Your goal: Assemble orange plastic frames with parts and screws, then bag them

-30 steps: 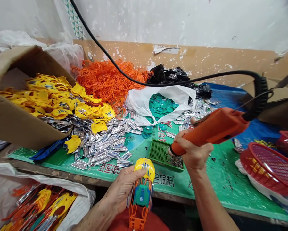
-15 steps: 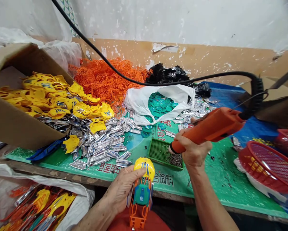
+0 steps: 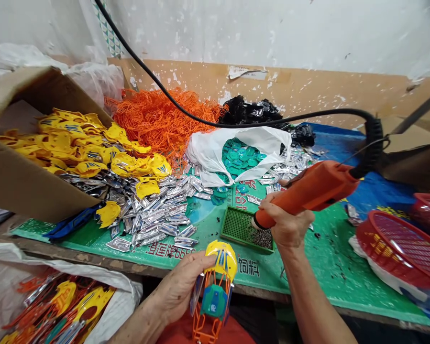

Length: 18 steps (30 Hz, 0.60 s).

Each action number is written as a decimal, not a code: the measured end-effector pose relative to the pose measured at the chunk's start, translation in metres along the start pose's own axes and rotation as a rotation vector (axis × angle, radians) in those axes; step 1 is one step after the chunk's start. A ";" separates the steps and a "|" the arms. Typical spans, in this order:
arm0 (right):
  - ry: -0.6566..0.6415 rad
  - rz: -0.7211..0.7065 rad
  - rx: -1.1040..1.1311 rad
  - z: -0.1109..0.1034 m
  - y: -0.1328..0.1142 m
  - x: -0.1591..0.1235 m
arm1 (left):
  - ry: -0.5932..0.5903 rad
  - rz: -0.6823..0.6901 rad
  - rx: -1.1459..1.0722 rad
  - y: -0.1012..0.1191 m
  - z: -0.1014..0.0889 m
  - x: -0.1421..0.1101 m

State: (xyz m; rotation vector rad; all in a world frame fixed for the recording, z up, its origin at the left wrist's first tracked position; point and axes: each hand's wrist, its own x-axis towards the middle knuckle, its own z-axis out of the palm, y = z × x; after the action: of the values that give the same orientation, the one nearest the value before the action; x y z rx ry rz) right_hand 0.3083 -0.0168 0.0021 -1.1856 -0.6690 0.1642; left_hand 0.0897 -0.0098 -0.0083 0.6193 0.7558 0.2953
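My left hand point(image 3: 181, 289) is shut around an assembled plastic cage toy point(image 3: 215, 291), which has a yellow cap, an orange lattice frame and a teal piece inside. My right hand point(image 3: 290, 224) grips an orange electric screwdriver point(image 3: 313, 193). Its tip points down at the corner of a green perforated tray point(image 3: 234, 224), close to a patch of small dark screws point(image 3: 262, 239). Part of the toy's frame is hidden behind my left fingers.
A cardboard box point(image 3: 28, 177) of yellow parts stands at the left, beside heaped silver pieces point(image 3: 150, 215), orange frames point(image 3: 160, 122) and a white bag point(image 3: 215, 153) of teal parts. Red baskets point(image 3: 397, 248) sit at the right. A black cable point(image 3: 186, 105) runs overhead.
My left hand has lifted the toy slightly and tilted it, turning the yellow cap to the right. The screwdriver has stayed near the tray, and the view has shifted a little.
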 end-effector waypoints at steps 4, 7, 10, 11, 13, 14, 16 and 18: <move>0.007 0.016 -0.013 -0.001 0.002 0.000 | -0.012 0.010 0.011 -0.003 -0.007 -0.004; 0.033 0.019 0.019 0.000 0.001 0.003 | 0.062 0.005 -0.008 -0.005 -0.011 -0.003; 0.043 -0.013 0.079 0.002 -0.009 0.007 | 0.105 0.027 -0.046 -0.005 -0.010 -0.001; 0.039 -0.020 0.103 0.003 -0.016 0.008 | 0.104 0.031 -0.053 -0.004 -0.009 -0.001; 0.009 -0.010 0.162 0.005 -0.033 0.006 | 0.098 0.035 -0.064 -0.003 -0.006 0.001; -0.016 0.004 0.199 0.006 -0.043 0.003 | 0.096 0.037 -0.072 -0.002 -0.005 0.002; -0.083 0.049 0.282 0.007 -0.063 -0.006 | 0.086 0.051 -0.095 -0.002 -0.002 0.004; -0.164 0.103 0.343 0.007 -0.079 -0.017 | 0.054 0.059 -0.117 -0.002 -0.001 0.006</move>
State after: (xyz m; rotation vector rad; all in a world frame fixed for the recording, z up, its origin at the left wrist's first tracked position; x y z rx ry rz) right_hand 0.2736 -0.0498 0.0675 -0.8820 -0.6910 0.4494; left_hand 0.0930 -0.0086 -0.0135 0.5254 0.7669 0.4092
